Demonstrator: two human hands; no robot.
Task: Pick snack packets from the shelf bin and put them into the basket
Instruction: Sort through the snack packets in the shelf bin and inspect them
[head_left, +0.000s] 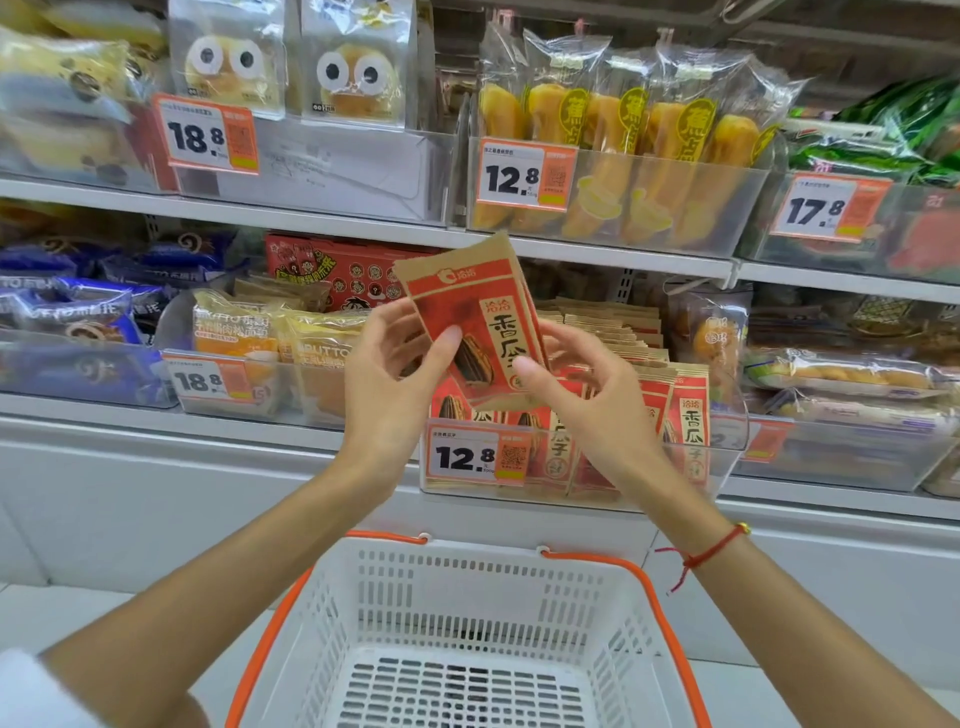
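Observation:
A red and brown snack packet (475, 312) with a sunflower-seed picture is held up in front of the shelf, tilted left. My left hand (392, 374) pinches its left edge with thumb on the front. My right hand (582, 384) pinches its lower right corner. Behind the hands, a clear shelf bin (727, 447) holds several more of the same packets (685, 410), standing upright. Below, a white basket (467, 623) with orange handles sits open, and nothing lies on its visible floor.
Price tags reading 12.8 (478, 457) and 18.8 (208, 382) hang on the bin fronts. Bread packets (291, 332) fill the bin to the left, pastry bags (831, 374) the one to the right. An upper shelf (363, 223) carries more bagged snacks.

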